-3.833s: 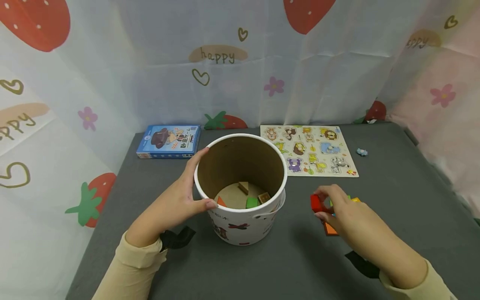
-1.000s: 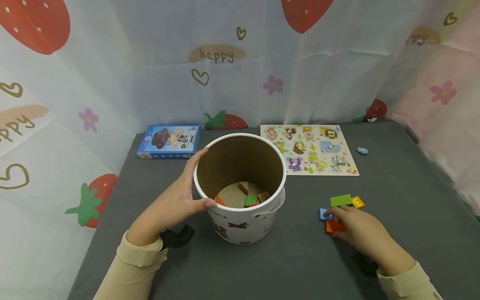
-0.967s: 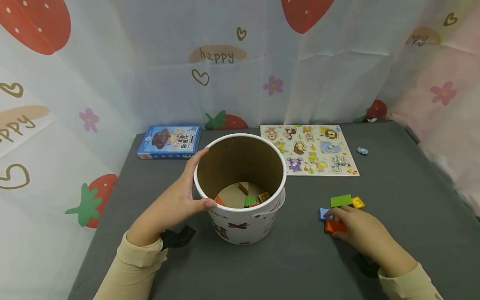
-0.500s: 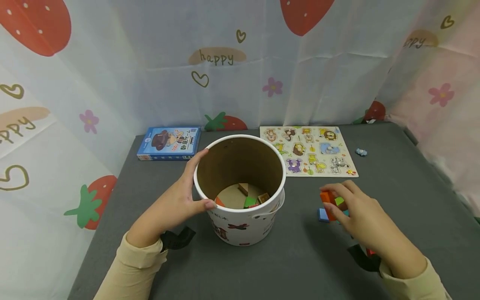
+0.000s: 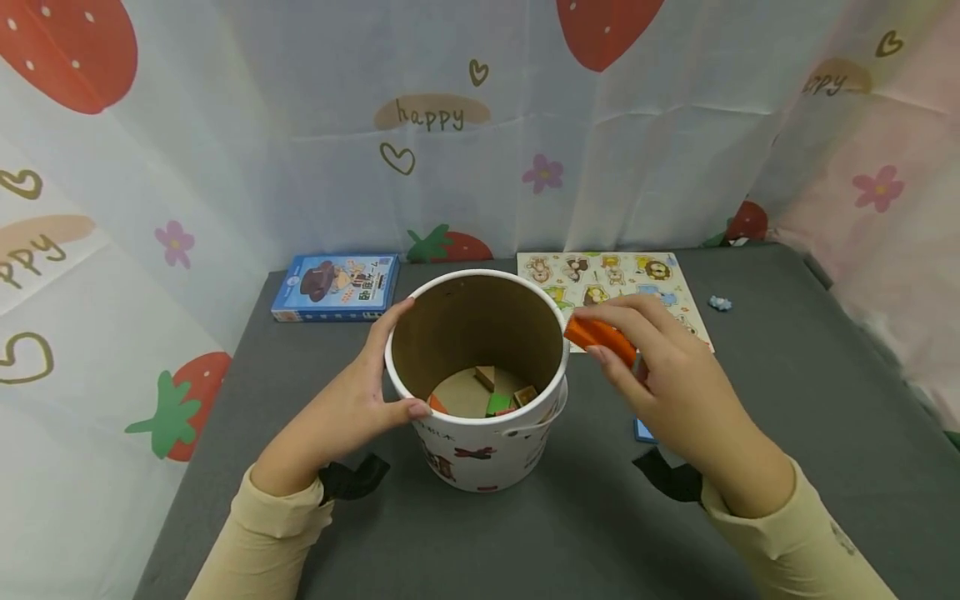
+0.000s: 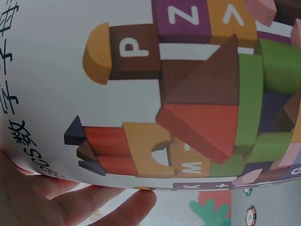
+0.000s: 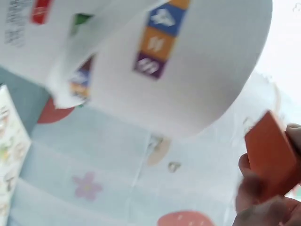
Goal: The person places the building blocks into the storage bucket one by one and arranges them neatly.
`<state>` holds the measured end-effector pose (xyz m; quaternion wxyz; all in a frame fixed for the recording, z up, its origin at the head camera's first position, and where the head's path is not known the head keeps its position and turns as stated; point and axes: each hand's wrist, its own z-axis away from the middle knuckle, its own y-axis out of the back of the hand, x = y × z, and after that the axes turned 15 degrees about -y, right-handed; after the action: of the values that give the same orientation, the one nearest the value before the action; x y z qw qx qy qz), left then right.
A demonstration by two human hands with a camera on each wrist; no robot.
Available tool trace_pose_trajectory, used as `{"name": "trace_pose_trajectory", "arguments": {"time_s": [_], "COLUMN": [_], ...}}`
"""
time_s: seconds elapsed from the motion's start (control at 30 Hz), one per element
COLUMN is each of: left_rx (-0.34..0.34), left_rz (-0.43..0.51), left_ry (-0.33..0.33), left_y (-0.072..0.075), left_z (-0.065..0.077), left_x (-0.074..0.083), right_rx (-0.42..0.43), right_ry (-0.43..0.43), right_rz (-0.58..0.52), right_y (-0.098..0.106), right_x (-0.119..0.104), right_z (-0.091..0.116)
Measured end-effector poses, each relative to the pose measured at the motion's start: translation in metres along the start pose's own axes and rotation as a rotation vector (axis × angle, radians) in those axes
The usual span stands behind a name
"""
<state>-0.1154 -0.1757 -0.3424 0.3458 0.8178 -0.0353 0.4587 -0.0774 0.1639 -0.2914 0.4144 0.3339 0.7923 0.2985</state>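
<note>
My left hand [image 5: 348, 408] holds the left side of a white bucket [image 5: 487, 454], its thumb at the front rim. In the left wrist view, fingers [image 6: 127, 207] lie along the bucket's printed wall [image 6: 197, 84]. By the right rim, my right hand [image 5: 675, 383] pinches an orange block [image 5: 606, 342] between thumb and fingers; the right wrist view shows the orange block [image 7: 268, 153] close up. On the bucket's floor lie a green block [image 5: 498, 404], a wooden triangle block [image 5: 485, 377], a brown block [image 5: 526, 396], an orange piece [image 5: 438, 404] and a partly hidden red one.
Part of a blue block [image 5: 643, 432] shows below my right hand; the hand and forearm hide the area behind. At the back stand a blue box [image 5: 337, 287] and an animal puzzle board [image 5: 577, 279]. A small light-blue piece [image 5: 720, 303] lies at right.
My right hand has let go of a red block, taken the orange block from the small group at right, and carried it up and left to the bucket's rim. My left hand stays put.
</note>
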Motion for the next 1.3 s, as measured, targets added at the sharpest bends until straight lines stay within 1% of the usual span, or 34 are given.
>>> {"name": "trace_pose_trajectory", "arguments": {"time_s": [0.17,0.23,0.27,0.4,0.6,0.7,0.8,0.87,0.93,1.0,1.1,1.17,1.23,1.3], "left_rx": [-0.004,-0.007,-0.008,-0.012,-0.013,-0.011,-0.009,-0.008,-0.007,-0.007,-0.006,-0.005,-0.003,-0.001], "left_rz": [0.003,0.001,0.002,-0.004,-0.017,-0.027,-0.035,-0.036,-0.035,-0.036,-0.039,-0.039,-0.038,-0.035], "left_ry": [0.010,0.011,0.010,0.009,0.019,0.025,0.029,0.027,0.023,0.018,0.008,0.004,0.003,0.008], "left_y": [0.000,0.000,0.000,0.001,0.001,0.001,0.000,0.000,-0.001,-0.001,-0.001,-0.001,0.000,0.000], "left_z": [-0.001,-0.002,-0.002,-0.003,-0.001,-0.001,0.000,0.000,0.000,0.000,0.001,0.001,0.001,0.001], "left_x": [0.002,0.003,0.004,0.004,0.005,0.005,0.004,0.004,0.003,0.002,0.001,0.001,0.002,0.002], "right_rx": [0.020,-0.002,-0.019,-0.116,-0.319,-0.406,-0.461,-0.470,-0.449,-0.390,-0.235,-0.116,-0.003,0.074], "right_ry": [0.148,0.175,0.176,0.178,0.188,0.196,0.191,0.182,0.181,0.186,0.202,0.194,0.166,0.114], "right_rz": [-0.081,-0.106,-0.107,-0.073,0.029,0.070,0.081,0.067,0.042,-0.005,-0.081,-0.125,-0.145,-0.152], "right_y": [-0.009,-0.013,-0.015,-0.022,-0.034,-0.041,-0.046,-0.049,-0.050,-0.049,-0.045,-0.040,-0.035,-0.030], "right_x": [-0.016,-0.020,-0.022,-0.028,-0.034,-0.038,-0.041,-0.042,-0.041,-0.038,-0.031,-0.023,-0.013,0.001], "right_z": [-0.022,-0.029,-0.032,-0.045,-0.061,-0.066,-0.069,-0.069,-0.068,-0.066,-0.061,-0.057,-0.051,-0.044]}}
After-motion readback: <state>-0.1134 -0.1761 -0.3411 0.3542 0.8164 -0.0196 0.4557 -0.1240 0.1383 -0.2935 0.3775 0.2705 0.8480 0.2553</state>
